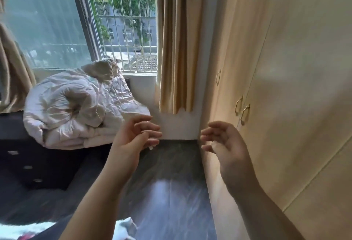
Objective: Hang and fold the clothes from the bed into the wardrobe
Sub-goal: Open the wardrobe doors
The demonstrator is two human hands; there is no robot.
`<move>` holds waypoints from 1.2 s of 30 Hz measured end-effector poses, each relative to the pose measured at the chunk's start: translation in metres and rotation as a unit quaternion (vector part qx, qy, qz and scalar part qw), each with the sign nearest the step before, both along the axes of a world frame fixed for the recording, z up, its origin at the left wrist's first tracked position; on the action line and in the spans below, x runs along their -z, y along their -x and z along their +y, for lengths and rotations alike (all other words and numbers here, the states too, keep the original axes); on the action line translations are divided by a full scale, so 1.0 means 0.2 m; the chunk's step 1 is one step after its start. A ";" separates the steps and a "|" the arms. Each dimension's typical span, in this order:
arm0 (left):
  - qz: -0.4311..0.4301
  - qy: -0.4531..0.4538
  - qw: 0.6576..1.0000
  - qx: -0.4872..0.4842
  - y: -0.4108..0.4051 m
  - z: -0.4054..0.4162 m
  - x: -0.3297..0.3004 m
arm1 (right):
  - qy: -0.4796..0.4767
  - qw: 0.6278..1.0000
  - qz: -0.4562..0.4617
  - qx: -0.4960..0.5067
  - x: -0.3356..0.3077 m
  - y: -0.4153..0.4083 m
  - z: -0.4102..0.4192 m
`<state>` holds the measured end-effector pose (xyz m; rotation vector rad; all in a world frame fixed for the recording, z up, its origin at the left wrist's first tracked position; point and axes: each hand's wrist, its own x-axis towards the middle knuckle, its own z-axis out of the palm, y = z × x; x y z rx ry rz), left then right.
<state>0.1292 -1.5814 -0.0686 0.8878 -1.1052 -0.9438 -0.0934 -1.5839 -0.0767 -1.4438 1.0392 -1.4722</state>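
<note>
At the lower edge of the view, white and red fabric (21, 233) lay blurred; I could not tell what garment it was. My left hand (133, 137) and right hand (224, 144) were raised over the dark floor (171, 182), palms facing each other, fingers loosely curled, holding nothing. The wardrobe (285, 87) stood closed just beside my right hand. Farther off, a crumpled duvet (76, 106) rested on the bed (38, 163) below the window (122, 20).
</note>
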 end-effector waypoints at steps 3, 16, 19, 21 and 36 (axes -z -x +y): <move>0.024 -0.005 0.999 -0.029 -0.12 -0.33 0.03 | -0.011 1.000 0.005 0.012 0.06 -0.08 -0.32; -0.014 -0.047 0.997 0.067 -0.36 -1.67 0.08 | -0.023 0.996 0.027 0.084 0.15 -0.38 -1.45; -0.031 -0.061 0.990 0.123 -0.23 -1.90 0.12 | -0.033 0.992 0.018 0.122 0.21 -0.30 -1.58; -0.049 -0.067 0.981 0.173 -0.11 -2.04 0.15 | -0.038 0.986 -0.007 0.163 0.25 -0.20 -1.67; -0.126 -0.053 0.924 0.356 0.75 -3.11 0.20 | -0.032 0.943 -0.040 0.330 0.35 0.37 -2.46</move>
